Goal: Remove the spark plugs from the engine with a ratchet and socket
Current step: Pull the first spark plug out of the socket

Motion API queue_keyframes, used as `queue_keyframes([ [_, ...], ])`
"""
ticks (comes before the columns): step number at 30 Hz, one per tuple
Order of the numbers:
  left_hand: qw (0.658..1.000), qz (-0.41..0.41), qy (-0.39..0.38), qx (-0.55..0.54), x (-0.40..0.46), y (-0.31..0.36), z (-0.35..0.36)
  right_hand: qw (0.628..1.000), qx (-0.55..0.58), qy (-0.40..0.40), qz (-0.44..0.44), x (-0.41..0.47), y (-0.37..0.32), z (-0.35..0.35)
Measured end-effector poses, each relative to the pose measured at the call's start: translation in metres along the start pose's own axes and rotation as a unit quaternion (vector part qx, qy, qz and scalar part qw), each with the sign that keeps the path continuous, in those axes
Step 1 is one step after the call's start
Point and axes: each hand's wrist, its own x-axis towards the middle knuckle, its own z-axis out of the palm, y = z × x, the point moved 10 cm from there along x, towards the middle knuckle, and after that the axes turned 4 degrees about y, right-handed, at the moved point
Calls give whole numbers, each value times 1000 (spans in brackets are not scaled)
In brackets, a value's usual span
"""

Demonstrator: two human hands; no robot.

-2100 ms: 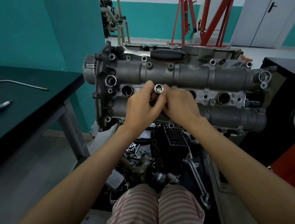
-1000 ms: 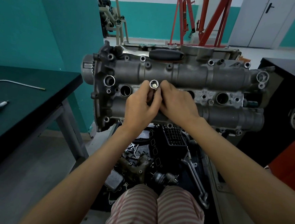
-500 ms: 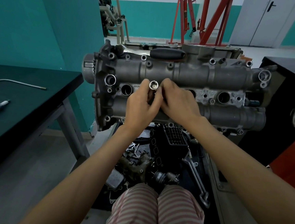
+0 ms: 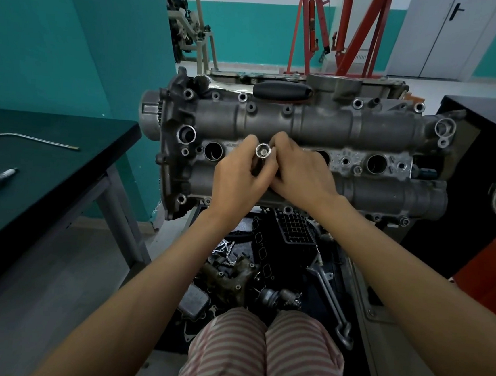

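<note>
While both hands, left hand (image 4: 238, 184) and right hand (image 4: 298, 177), pinch the socket (image 4: 263, 152) with curled fingers over the engine (image 4: 321, 125)'s second plug well, hand-unscrewing seems underway; lifting the plug out likely follows.

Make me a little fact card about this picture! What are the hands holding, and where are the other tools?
Left hand: grips the socket
Right hand: fingers on the socket too
Socket: open end faces the camera, over the engine
Ratchet: lies on the engine's far edge, untouched
Spark plug: lies on the dark table
Empty plug wells: three show
</note>
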Motion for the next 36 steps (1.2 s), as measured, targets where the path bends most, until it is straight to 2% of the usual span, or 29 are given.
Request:
queue_keyframes([
  [7,1000,23,1,20,2,6,0,999,-49,-11,-6,0,3,2],
  [14,1000,-3,4,-9,0,2,-2,1000,25,2,1,0,1,-1],
  [24,1000,-4,10,3,2,0,-1,999,-43,-17,-7,0,3,3],
  [30,1000,-20,0,-14,0,-1,0,1000,4,-7,3,0,1,1],
  [36,999,5,10,31,6,6,-2,1000,-20,-3,3,0,0,-3],
])
